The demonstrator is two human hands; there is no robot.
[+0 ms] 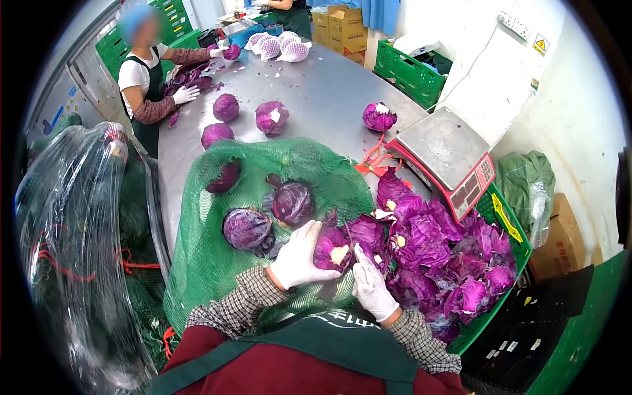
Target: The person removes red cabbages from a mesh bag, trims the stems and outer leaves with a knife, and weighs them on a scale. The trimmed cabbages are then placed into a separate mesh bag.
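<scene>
My left hand (296,260), in a white glove, is closed around the side of a trimmed red cabbage (326,249), its pale cut stem facing up. Close to the cabbage's right side is my right hand (373,288), also gloved, fingers together and pointing up. A thin dark sliver shows near its fingertips; what it is I cannot make out. Beneath lies a green mesh bag (204,263) spread over the table. Two darker, untrimmed cabbages, one left (247,229) and one farther back (293,204), rest on the mesh. Another cabbage (224,176) is partly under it.
A green crate (523,253) heaped with loose purple leaves (428,240) stands at right, beside a red scale (447,148). Several trimmed cabbages (272,117) sit on the metal table (316,85). A co-worker (141,79) handles cabbage at far left. Plastic-wrapped sacks (79,250) stand left.
</scene>
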